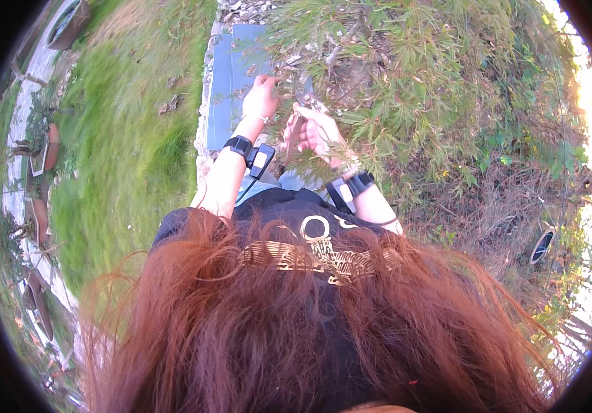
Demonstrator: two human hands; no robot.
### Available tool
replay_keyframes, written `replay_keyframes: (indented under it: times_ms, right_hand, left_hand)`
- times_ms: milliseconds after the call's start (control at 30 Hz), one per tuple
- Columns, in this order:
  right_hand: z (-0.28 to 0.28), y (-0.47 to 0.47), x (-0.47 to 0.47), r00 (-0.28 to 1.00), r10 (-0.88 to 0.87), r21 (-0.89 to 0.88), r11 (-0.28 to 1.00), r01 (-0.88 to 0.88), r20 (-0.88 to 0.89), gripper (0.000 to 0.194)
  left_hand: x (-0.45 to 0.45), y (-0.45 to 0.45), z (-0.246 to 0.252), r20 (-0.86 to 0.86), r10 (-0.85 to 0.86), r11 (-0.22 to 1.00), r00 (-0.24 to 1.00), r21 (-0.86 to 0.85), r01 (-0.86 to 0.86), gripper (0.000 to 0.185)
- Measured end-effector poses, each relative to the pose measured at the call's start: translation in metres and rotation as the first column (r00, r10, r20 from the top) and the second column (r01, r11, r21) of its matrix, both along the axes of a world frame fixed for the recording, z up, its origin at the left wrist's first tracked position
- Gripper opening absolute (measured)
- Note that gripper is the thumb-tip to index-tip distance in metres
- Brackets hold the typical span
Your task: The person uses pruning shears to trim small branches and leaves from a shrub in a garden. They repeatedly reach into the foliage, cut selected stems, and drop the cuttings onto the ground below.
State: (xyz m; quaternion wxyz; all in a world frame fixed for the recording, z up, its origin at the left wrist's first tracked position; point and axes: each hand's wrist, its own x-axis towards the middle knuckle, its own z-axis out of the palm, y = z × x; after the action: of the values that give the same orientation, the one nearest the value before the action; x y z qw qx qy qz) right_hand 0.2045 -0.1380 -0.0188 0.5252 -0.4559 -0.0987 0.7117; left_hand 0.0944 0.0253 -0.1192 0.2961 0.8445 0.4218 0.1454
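Observation:
Pruning shears [298, 116] are in my right hand [314, 129], whose fingers wrap the handles; the metal blades point away from me. Just left of them is my left hand [261, 98], its fingers bent near thin twigs; whether it pinches one is too small to tell. Feathery green foliage [404, 103] of a shrub or small tree surrounds the shears and brushes my right forearm. Black straps with small devices sit on both my forearms.
A blue-grey panel [221, 98] lies beyond my left hand, bordered by pale stones. Grass [120, 134] spreads to the left, with potted plants in brown planters [40, 219] along a path. A bare branch [345, 44] rises ahead. Dry brush and a small round-framed object [543, 245] are at right.

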Motion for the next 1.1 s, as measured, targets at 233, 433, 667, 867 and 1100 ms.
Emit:
replay_keyframes:
  times_ms: [233,433,667,867,1100]
  right_hand:
    - [-0.031,0.002,0.011,0.991,0.017,-0.230,0.972,-0.048,-0.136,0.045]
    - [-0.032,0.000,0.009,0.989,0.141,-0.278,0.953,-0.122,0.052,0.047]
    - [-0.026,0.009,0.003,0.906,0.234,-0.378,0.921,-0.091,0.354,0.040]
    - [-0.017,0.003,-0.001,0.800,0.266,-0.368,0.928,-0.061,0.538,0.036]
    - [-0.005,-0.014,0.001,0.974,-0.112,-0.188,0.971,0.150,0.195,0.023]
  left_hand:
    - [0.014,0.002,-0.039,-0.105,-0.052,0.996,0.993,-0.078,0.044,0.037]
    - [-0.002,0.000,-0.041,0.048,0.014,0.998,0.999,-0.066,-0.011,0.017]
    - [-0.022,-0.010,-0.021,0.071,0.044,0.996,0.996,-0.079,-0.039,0.015]
    - [-0.031,-0.015,-0.026,0.082,0.062,0.997,0.995,-0.057,-0.058,0.014]
    - [-0.046,-0.024,-0.041,0.068,0.032,0.997,0.997,-0.071,-0.027,0.011]
